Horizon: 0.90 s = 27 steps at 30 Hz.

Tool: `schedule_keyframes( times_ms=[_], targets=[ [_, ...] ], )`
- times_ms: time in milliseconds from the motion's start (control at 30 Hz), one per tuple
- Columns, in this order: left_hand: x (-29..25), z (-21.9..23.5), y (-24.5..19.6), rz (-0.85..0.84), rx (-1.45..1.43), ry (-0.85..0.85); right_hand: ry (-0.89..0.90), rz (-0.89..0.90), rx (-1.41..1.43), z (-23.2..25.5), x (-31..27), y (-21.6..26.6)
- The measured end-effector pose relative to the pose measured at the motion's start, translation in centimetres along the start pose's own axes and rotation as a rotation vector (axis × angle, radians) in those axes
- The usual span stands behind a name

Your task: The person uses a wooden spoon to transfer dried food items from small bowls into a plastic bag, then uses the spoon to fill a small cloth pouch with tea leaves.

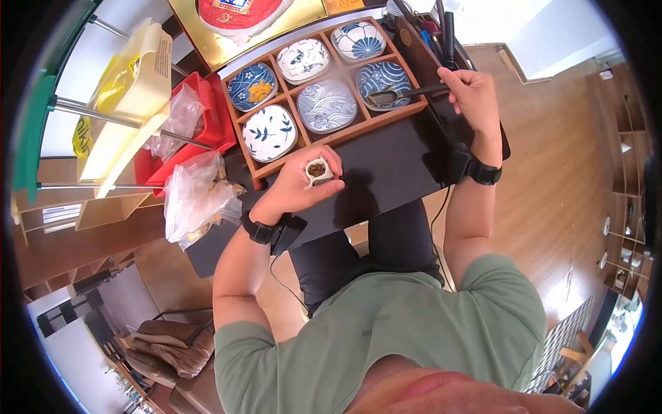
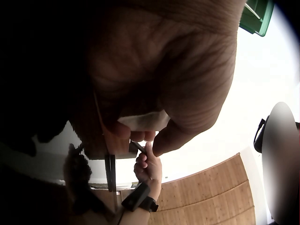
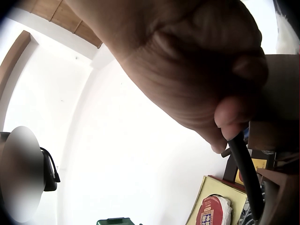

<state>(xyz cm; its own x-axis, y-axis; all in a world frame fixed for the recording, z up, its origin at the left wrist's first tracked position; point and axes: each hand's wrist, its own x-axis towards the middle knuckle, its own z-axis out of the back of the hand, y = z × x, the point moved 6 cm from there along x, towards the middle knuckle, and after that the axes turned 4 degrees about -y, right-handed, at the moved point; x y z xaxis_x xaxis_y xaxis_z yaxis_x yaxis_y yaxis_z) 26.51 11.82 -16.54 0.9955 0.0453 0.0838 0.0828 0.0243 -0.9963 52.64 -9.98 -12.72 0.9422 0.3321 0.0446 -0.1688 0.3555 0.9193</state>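
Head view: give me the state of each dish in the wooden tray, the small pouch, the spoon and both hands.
Wooden tray: six compartments, a patterned dish in each.
Far-left dish: holds yellow pieces.
Other dishes: look empty, apart from the spoon.
Spoon: bowl resting in the right-hand dish.
Right hand: grips the spoon's dark handle.
Small white pouch: open at the top, brown bits inside.
Left hand: fingers curled round the pouch.

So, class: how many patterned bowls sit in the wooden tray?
6. Back row: left, middle, right. Front row: left, middle, right, with the spoon in it. None seem hidden.
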Motion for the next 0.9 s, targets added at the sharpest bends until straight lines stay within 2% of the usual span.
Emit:
schedule_keyframes(
  times_ms=[300,600,700,733,767,900],
  targets=[
    [-0.2,0.0,-0.1,0.004,-0.004,0.005,-0.054,-0.055,0.127,-0.4,-0.5,-0.6],
    [-0.1,0.0,-0.4,0.034,-0.044,0.004,-0.09,0.014,0.281,0.0,0.3,-1.0],
    [-0.2,0.2,0.2,0.013,-0.024,0.013,-0.079,0.016,0.305,-0.2,-0.5,0.9],
    [-0.2,0.3,0.2,0.017,0.011,0.007,-0.045,0.068,0.34,-0.4,-0.7,1.6],
    [-0.3,0.2,0.0,0.023,0.043,0.002,-0.035,0.028,0.366,-0.6,-0.9,1.9],
    [-0.3,0.3,-0.2,-0.021,0.11,-0.001,0.111,0.134,0.413,-2.2,-3.5,5.9]
  ],
)
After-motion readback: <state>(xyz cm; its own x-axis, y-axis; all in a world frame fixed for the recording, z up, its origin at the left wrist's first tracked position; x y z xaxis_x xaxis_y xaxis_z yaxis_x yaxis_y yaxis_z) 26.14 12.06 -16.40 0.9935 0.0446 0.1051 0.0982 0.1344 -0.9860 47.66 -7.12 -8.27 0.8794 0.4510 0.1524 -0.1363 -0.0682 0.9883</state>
